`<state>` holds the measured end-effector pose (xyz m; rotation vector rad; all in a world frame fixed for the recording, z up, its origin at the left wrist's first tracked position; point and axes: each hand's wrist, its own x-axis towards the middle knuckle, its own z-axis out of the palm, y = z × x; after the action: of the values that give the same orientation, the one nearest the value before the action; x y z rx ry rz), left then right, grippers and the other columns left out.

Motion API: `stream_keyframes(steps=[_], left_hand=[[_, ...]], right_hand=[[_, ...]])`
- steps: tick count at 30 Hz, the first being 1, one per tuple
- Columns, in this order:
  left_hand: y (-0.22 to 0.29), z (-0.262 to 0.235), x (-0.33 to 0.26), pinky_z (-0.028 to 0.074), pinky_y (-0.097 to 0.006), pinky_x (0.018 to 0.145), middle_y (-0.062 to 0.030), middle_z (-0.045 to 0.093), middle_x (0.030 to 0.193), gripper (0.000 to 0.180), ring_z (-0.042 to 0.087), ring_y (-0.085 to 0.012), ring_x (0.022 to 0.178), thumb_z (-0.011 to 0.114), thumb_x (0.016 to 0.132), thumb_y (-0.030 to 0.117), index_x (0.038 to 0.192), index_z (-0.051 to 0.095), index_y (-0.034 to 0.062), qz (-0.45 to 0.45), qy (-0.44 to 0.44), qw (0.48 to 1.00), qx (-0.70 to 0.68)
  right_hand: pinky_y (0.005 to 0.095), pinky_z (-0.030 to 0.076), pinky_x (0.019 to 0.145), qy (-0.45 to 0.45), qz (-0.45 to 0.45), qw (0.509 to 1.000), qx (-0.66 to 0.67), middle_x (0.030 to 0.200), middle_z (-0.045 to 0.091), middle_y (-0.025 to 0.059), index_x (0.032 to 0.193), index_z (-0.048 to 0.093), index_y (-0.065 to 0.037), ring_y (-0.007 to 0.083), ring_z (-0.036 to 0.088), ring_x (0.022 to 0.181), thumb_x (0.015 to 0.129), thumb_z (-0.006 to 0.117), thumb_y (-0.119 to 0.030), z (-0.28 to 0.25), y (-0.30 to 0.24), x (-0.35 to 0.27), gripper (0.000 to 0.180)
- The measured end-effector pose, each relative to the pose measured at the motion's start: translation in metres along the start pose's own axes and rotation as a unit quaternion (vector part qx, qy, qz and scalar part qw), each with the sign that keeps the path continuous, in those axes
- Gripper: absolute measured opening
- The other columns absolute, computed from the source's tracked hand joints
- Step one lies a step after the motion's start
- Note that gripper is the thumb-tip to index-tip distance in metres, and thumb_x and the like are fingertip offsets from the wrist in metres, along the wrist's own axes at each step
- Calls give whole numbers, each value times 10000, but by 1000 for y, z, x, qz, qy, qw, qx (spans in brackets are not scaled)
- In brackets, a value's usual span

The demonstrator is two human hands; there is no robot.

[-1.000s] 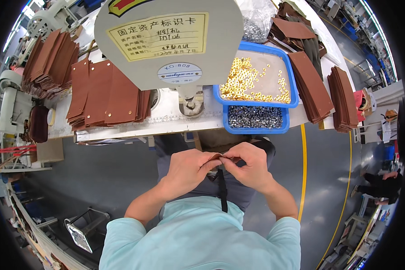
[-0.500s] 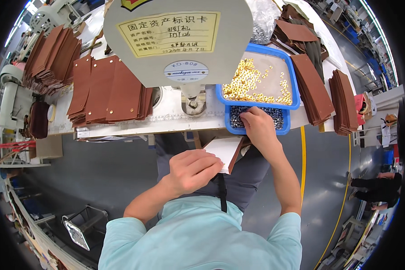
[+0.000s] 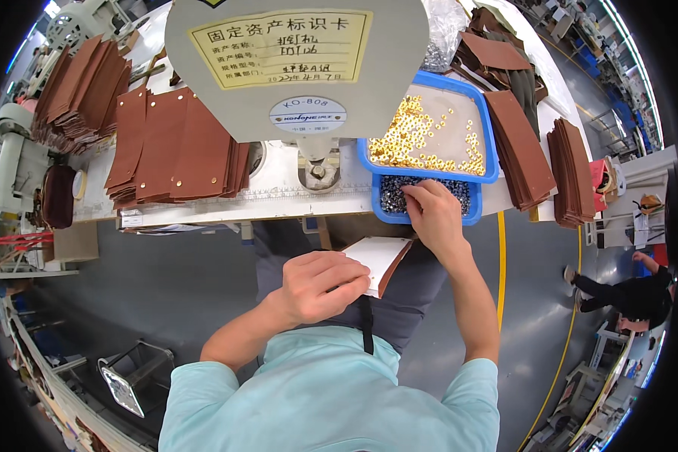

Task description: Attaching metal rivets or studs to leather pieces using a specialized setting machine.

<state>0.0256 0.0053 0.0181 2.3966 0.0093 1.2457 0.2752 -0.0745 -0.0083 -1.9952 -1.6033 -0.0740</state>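
Observation:
My left hand is closed on the near end of a brown leather piece whose white side faces up; brown shows along its right edge. It is held above my lap, below the table edge. My right hand reaches into the lower blue tray, thumb and forefinger pinched among small dark metal rivets. Whatever is between those fingertips is too small to make out. Just behind, a larger blue tray holds many small gold-coloured ring-shaped parts.
A pale machine head overhangs the table in front of me, with its metal post beneath. Stacked brown leather pieces lie to its left. More leather stacks stand right of the trays. At far right a person is in the aisle.
My right hand stays at the rivets, its fingertips shifted only slightly. The leather piece is tilted a little differently in my left hand. The person at far right has changed stance.

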Motion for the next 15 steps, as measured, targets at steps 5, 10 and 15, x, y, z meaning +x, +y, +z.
stream_keyframes(steps=[5, 10, 15], left_hand=[[-1, 0, -1, 622, -318, 684, -28, 741, 869, 175, 733, -191, 760, 764, 715, 14, 852, 687, 92, -4, 0, 1000, -2], [-2, -4, -1, 622, -319, 688, -28, 743, 892, 164, 733, -195, 772, 753, 723, 30, 861, 692, 96, 8, -4, 1000, -10], [-3, -2, 4, 598, -293, 661, -24, 716, 893, 190, 717, -192, 794, 754, 672, 85, 851, 690, 94, 41, 2, 999, 3]], right_hand=[[320, 560, 729, -15, 83, 988, 127, 901, 695, 87, 985, 762, -20, 228, 684, 810, 858, 714, 17, -12, -15, 0, 141], [270, 561, 754, -171, 220, 807, 520, 940, 701, 48, 1011, 755, 18, 140, 682, 843, 922, 711, 29, -47, -44, -13, 99], [305, 575, 813, -299, 232, 634, 674, 979, 700, 86, 1025, 745, 58, 190, 717, 897, 920, 716, 48, -56, -60, -18, 110]])
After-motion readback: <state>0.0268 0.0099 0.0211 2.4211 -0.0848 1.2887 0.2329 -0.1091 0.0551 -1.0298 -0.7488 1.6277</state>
